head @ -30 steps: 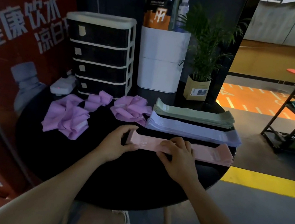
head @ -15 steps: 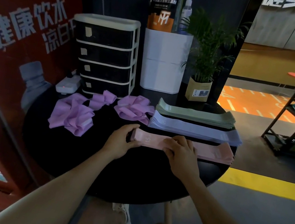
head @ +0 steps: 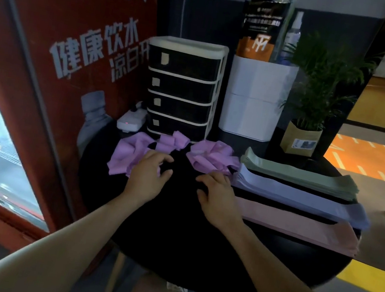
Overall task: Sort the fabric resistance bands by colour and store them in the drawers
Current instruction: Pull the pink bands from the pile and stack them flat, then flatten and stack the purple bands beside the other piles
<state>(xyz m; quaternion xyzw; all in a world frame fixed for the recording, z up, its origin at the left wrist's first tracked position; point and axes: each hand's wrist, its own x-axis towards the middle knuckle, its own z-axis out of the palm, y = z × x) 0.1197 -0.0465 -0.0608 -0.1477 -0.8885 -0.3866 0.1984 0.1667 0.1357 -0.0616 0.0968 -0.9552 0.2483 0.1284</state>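
Both hands off the pink stack (head: 300, 226): left hand (head: 148, 176) and right hand (head: 218, 196) loose, empty, nearer purple bands (head: 131, 153).

The dark drawers (head: 182, 88) hide their contents; the drawer labels (head: 164, 58) are unreadable.

Crumpled purple bands (head: 134, 154) beside flat green (head: 303, 177), lavender (head: 304, 200) and pink stacks (head: 300, 227) on a black desk (head: 172, 231); black drawers (head: 182, 88), cream-framed; red sign (head: 77, 37), white lettering.
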